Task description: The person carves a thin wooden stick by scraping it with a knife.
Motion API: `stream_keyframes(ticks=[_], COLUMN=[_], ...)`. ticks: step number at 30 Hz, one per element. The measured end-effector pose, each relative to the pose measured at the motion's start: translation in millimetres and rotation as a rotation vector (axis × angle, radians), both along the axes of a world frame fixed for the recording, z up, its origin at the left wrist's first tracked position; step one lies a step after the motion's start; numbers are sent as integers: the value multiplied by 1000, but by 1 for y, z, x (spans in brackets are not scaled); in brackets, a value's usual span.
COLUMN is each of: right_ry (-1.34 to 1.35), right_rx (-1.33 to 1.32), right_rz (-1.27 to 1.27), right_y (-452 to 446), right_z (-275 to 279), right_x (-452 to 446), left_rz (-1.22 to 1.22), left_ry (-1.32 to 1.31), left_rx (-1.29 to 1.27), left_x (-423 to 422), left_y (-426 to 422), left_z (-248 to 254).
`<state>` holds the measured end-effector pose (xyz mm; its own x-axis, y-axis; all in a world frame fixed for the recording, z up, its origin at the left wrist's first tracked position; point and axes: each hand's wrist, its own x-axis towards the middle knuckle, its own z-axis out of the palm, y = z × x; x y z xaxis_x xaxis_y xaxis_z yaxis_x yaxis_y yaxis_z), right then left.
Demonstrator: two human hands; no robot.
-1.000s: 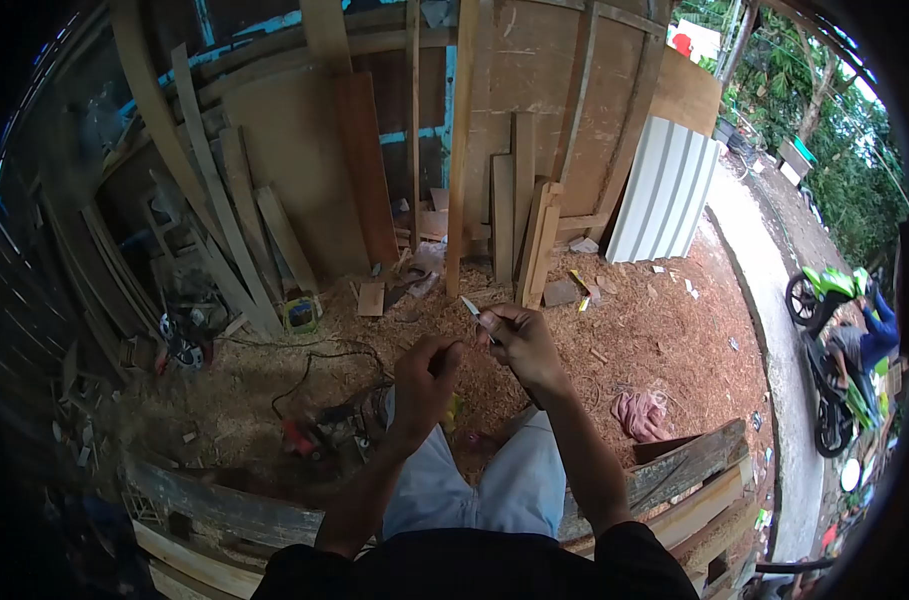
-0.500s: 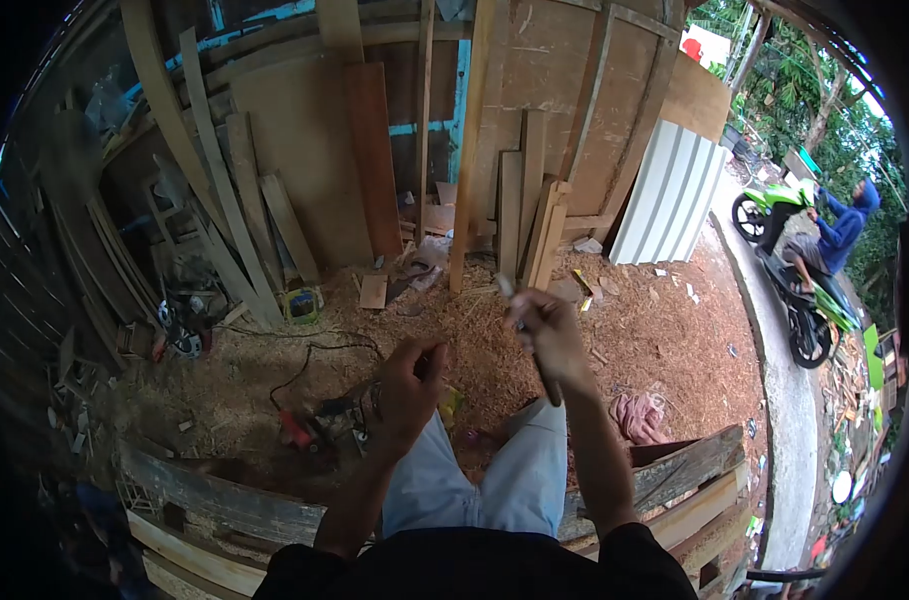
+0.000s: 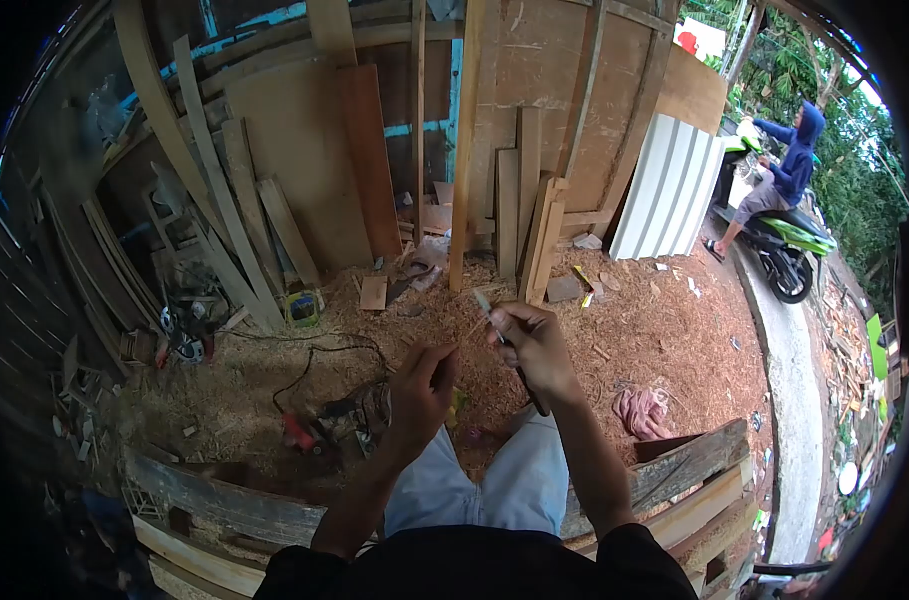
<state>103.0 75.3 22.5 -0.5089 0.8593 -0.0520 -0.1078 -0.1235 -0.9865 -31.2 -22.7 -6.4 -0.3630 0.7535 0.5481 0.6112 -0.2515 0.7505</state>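
My right hand [image 3: 534, 350] is closed round a knife [image 3: 484, 303]; its pale blade tip points up and left, and its dark handle end shows below the palm. To the left, my left hand [image 3: 421, 390] is held over my lap with fingers curled and pressed together. Whether anything small is between those fingers is hidden. The two hands are apart, above the sawdust-covered floor [image 3: 674, 340].
Boards [image 3: 374, 160] lean on the wall. A red power tool [image 3: 299, 432] with a black cord lies lower left, a pink cloth [image 3: 642, 413] lower right. Behind me runs a plank bench [image 3: 244, 510]. A person [image 3: 794, 160] rides a green motorbike [image 3: 789, 235] on the path.
The blurred right hand with the knife has come slightly down and left and is now sharper. The motorbike and its rider have moved farther up the path.
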Motion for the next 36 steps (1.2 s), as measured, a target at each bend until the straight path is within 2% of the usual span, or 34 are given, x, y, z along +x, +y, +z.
stream_keyframes(ticks=[3,9,12,16,18,21,22,23,25,29,31,35,36], right_ry=[23,-17,9,-33,-27,129,9,6,-36,-57,24,-56,-37], right_rx=[-60,34,-82,-36,119,97,150,153,99,36,5,9,39], right_rz=[16,46,36,25,-339,-314,-275,-272,-70,42,103,67,-123], right_y=[3,-3,1,18,36,57,51,43,20,-2,2,11,16], right_z=[-1,-1,11,-3,-8,4,8,11,18,22,13,7,7], right_x=[3,2,9,15,24,48,47,44,31,14,12,16,19], left_rz=[-24,-54,-63,-87,-93,-5,-5,-10,-20,-71,-83,-110,-107], left_ry=[82,35,43,1,-28,-68,-149,-231,-233,-226,-205,-198,-200], left_rx=[53,10,16,-1,-8,-23,-44,-64,-62,-39,-49,-81,-80], left_x=[0,2,2,4,1,-9,-10,-9,-5,2,3,5,5], left_y=[1,0,-1,-1,-4,-9,-8,-6,-1,5,3,0,-1], left_z=[-3,-1,-1,1,0,-7,-8,-9,-9,-8,4,3,-2])
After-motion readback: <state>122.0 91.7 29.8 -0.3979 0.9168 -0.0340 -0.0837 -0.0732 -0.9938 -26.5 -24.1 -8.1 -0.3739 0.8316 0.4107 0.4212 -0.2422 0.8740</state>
